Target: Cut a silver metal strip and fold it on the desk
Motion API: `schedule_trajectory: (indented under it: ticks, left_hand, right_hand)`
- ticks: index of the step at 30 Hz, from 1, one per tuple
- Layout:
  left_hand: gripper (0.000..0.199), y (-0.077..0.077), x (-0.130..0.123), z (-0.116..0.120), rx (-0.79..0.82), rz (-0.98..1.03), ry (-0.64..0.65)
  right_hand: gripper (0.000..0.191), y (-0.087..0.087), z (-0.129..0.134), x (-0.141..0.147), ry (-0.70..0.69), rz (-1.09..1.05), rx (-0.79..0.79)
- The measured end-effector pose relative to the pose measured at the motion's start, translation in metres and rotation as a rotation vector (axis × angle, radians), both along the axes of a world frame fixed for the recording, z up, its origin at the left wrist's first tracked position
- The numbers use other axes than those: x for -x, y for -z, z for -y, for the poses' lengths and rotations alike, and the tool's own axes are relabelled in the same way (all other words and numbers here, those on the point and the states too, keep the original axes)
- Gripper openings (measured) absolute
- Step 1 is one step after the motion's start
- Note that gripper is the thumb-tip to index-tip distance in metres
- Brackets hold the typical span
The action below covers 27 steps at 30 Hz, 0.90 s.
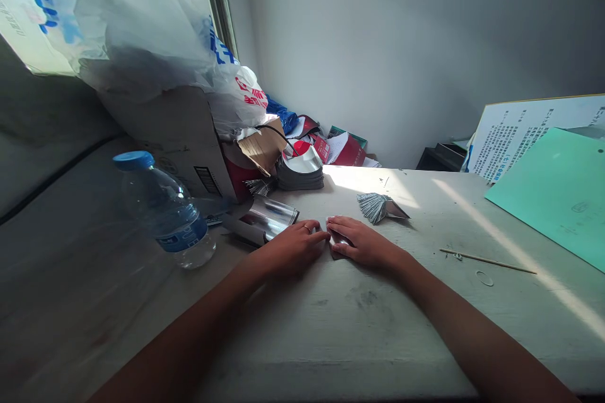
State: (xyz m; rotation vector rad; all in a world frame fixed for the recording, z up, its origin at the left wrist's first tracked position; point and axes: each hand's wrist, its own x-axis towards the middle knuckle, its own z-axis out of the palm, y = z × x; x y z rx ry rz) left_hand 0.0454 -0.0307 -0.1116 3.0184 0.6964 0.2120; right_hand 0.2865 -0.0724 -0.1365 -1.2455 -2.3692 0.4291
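Folded foil [338, 245] lies under the right hand [365, 243], open flat; left hand [292, 249] curls just beside, released.

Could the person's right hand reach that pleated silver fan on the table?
Probably yes. The right hand sits just below the pleated silver fan, with no object between them, though it is touching a small folded foil piece.

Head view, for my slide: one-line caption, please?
Left hand and right hand meet over foil on a table, beside a foil fan and bottle.
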Motion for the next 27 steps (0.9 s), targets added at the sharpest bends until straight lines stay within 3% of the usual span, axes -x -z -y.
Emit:
schedule_trajectory:
  ticks: [4,10,20,27]
  left_hand:
    - [0.042,0.009,0.003,-0.004,0.077,0.014,-0.035]
    - [0.056,0.014,0.003,0.002,0.128,-0.031,-0.222]
    - [0.063,0.005,-0.003,0.016,0.161,-0.171,-0.314]
    - [0.06,0.008,-0.002,0.015,0.107,-0.122,-0.288]
  right_hand:
    - [0.058,-0.002,0.0,0.001,-0.001,0.031,-0.008]
    - [0.057,0.0,-0.002,0.001,-0.011,0.03,-0.033]
    - [0.063,-0.006,0.0,0.003,-0.007,0.094,-0.011]
    - [0.063,-0.004,-0.001,0.004,-0.01,0.084,-0.009]
